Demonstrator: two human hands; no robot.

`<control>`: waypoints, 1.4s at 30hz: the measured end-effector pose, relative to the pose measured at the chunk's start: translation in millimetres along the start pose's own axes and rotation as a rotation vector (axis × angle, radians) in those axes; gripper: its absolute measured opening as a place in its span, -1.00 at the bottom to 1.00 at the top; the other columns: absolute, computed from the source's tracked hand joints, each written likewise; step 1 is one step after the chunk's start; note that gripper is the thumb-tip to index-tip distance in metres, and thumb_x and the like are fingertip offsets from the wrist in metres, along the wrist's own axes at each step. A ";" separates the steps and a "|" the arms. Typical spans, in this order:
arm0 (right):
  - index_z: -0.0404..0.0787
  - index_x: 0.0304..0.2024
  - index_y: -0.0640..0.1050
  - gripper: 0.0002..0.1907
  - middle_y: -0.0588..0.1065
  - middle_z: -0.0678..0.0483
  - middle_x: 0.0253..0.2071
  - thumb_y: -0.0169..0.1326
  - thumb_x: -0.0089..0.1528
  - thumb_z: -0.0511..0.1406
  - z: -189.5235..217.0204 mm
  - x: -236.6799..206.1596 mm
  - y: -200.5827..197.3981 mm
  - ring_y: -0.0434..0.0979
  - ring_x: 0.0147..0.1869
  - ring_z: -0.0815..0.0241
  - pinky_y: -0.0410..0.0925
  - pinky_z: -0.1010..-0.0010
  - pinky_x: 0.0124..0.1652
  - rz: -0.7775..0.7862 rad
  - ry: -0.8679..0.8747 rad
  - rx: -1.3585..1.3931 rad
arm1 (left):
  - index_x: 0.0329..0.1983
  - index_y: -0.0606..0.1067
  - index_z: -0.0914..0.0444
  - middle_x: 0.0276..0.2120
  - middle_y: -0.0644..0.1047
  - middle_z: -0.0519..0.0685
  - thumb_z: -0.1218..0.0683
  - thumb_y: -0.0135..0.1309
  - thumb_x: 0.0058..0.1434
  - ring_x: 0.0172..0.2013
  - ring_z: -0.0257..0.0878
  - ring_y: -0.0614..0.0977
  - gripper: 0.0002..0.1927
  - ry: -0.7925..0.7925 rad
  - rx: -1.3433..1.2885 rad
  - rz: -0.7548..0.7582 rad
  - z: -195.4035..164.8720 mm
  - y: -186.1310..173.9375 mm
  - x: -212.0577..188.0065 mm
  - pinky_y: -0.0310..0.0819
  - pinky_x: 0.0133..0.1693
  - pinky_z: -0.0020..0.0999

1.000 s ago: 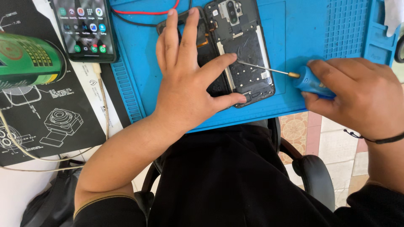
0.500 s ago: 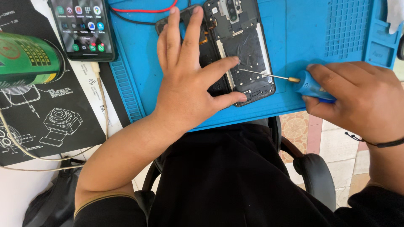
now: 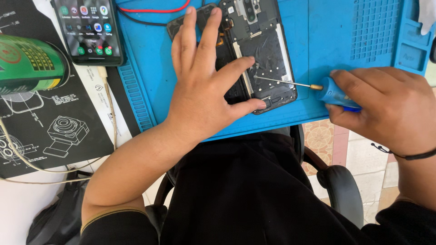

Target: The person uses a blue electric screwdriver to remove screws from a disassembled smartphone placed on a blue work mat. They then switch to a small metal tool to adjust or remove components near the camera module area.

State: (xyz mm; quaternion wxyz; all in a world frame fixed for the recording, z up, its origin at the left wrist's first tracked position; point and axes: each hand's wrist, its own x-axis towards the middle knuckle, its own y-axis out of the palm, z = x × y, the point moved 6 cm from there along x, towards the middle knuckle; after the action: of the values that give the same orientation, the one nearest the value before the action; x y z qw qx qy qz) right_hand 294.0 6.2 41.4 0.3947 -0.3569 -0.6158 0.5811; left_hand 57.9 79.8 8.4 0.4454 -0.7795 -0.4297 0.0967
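Note:
An opened smartphone (image 3: pixel 265 54) with its back cover off lies on a blue work mat (image 3: pixel 327 41). My left hand (image 3: pixel 204 86) lies flat over the phone's left half with fingers spread, pressing it down. My right hand (image 3: pixel 386 106) grips a blue-handled screwdriver (image 3: pixel 334 93). Its thin metal shaft reaches left and its tip rests on the phone's inner plate near the middle.
A second phone (image 3: pixel 88 29) with a lit screen lies at the upper left. A green cylindrical tool (image 3: pixel 32 63) rests on a black printed mat (image 3: pixel 54 122). Red and black wires (image 3: pixel 154 10) cross the mat's top. A beige cable (image 3: pixel 109 118) runs down the left. A chair armrest (image 3: pixel 340 186) shows below.
The screwdriver tip has shifted slightly on the phone's inner plate. My left hand stays pressed on the phone.

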 end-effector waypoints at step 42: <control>-0.14 -0.08 0.65 -0.47 0.60 0.08 -0.26 0.40 -0.09 -0.13 2.6 1.0 3.3 0.62 -0.30 0.14 0.46 0.36 -0.34 -0.001 -0.053 0.083 | 0.09 0.66 0.14 0.46 0.02 0.33 -0.34 0.54 -0.05 0.46 0.42 -0.14 -0.26 -0.024 -0.012 0.048 -1.4 -1.3 0.3 -0.23 0.42 0.48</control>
State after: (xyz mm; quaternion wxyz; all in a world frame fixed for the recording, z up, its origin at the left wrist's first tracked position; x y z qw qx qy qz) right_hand 291.2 6.2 38.1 0.3929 -0.3246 -0.6016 0.6151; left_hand 58.1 79.4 10.3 0.4329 -0.7910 -0.4169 0.1142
